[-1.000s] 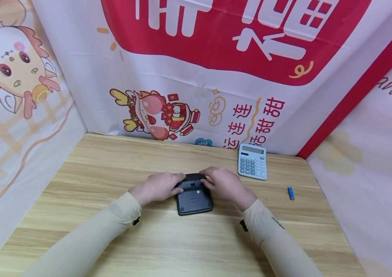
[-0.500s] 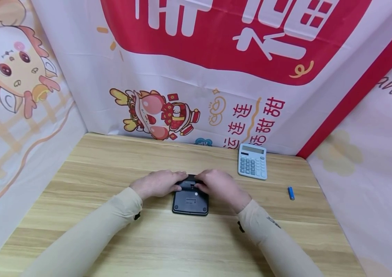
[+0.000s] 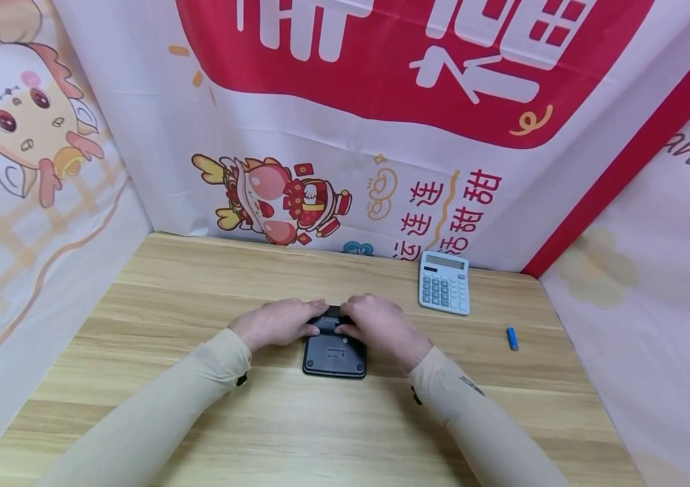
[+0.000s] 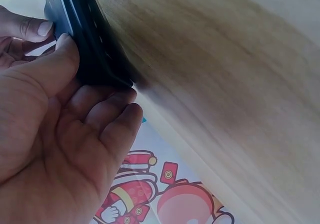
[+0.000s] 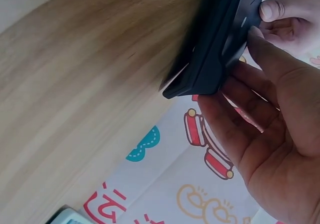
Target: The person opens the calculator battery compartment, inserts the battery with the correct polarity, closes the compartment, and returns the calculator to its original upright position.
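- Fingers of your left hand (image 3: 278, 323) and right hand (image 3: 381, 328) are narrow, pinching the black device (image 3: 334, 357) between thumbs and fingertips at its far end.
- This device is at the middle of the frame, its back with two round feet upward. Whether the far end is lifted, I cannot tell surely.
- If your two thumbs press with unequal force, it could turn, or slide to the lower part of the frame.
- Smooth plastic gives small friction, I think, so a thumb could slip off suddenly.
- Table (image 3: 320, 439) below could scratch its hidden face, if you push down hard.
- To the right, the blue cylinder (image 3: 512, 339), perhaps a battery, could roll if your sleeve (image 3: 479, 406) bumps it.
- Light-blue calculator (image 3: 444, 283), upper right of your hands, seems in less danger.
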The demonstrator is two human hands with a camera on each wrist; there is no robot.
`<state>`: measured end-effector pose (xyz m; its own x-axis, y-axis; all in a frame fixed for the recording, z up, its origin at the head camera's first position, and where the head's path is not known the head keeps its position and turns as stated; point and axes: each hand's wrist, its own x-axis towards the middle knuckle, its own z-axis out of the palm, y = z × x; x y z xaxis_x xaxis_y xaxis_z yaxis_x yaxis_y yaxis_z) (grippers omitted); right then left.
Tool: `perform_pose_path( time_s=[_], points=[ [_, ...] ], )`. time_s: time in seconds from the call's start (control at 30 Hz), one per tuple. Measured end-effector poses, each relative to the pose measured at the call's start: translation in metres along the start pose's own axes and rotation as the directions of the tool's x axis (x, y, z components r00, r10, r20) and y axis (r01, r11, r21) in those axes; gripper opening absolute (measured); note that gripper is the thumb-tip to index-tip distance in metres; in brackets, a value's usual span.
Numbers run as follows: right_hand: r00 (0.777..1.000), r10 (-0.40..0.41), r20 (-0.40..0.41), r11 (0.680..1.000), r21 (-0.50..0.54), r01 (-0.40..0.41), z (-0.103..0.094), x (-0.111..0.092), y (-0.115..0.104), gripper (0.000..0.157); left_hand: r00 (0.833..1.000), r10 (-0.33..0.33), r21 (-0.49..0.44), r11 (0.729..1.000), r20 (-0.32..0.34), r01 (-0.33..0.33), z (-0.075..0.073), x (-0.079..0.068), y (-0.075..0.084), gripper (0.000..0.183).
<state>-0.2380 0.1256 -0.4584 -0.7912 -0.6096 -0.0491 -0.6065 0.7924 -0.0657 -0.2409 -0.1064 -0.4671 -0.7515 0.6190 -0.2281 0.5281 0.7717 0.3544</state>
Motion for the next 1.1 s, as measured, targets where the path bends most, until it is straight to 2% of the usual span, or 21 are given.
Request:
perform_pose_path(
  time_s=[0.47,0.83,1.1],
  points=[
    [1.000,0.012,0.024,0.999,0.043,-0.013,-0.008,0.009,0.001,0.019,1.000,0.006,-0.014,1.000,0.002,-0.006,-0.001,0.000,-0.003,0.062],
    [0.999,-0.017,0.033,1.000,-0.016,0.018,-0.012,0.010,0.000,0.019,1.000,0.016,-0.007,1.000,-0.007,-0.016,-0.001,0.000,-0.002,0.061],
    [0.999,-0.016,0.044,1.000,0.000,0.016,-0.013,0.008,0.001,0.021,1.000,0.011,-0.006,1.000,-0.008,-0.011,-0.001,0.001,-0.002,0.061]
  ],
)
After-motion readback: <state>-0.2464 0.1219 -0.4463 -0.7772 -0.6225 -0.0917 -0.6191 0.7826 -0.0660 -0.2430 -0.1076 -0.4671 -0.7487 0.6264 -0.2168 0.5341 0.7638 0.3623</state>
